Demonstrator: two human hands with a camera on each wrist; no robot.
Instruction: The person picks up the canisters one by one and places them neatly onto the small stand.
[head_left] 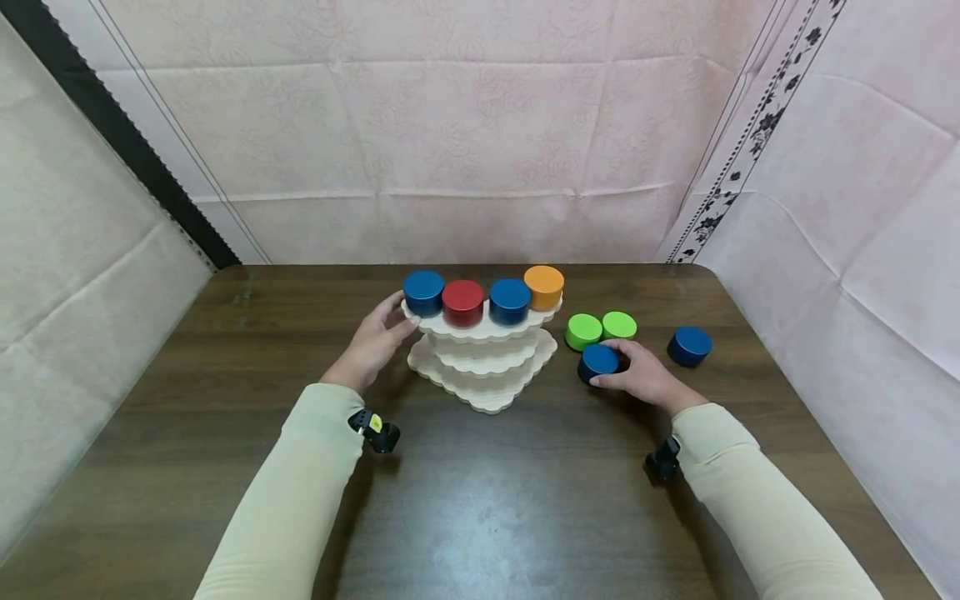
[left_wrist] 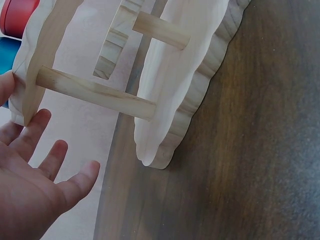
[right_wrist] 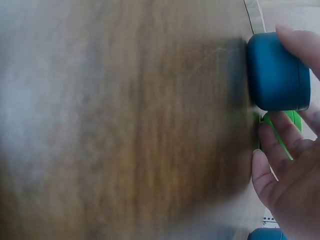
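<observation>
1. Wooden stand in the head view: it's sitting between the two hands, its top tier carrying four coloured cylinders. Left hand is gripping that tier's edge, probably steadying the load. Right hand is curling round a blue cylinder, two green cylinders standing just beyond its fingers, a second blue cylinder standing to its right.
2. Left wrist view: thumb and index finger are pinching the tier, the other fingers spreading loosely; posts are holding the tiers apart, seemingly giving the fingers room underneath.
3. Right wrist view: the hand is opening only about cylinder-wide, thumb pressing one side, presumably for a secure pinch; lower fingers are hanging near the green; contact, I can't tell.
</observation>
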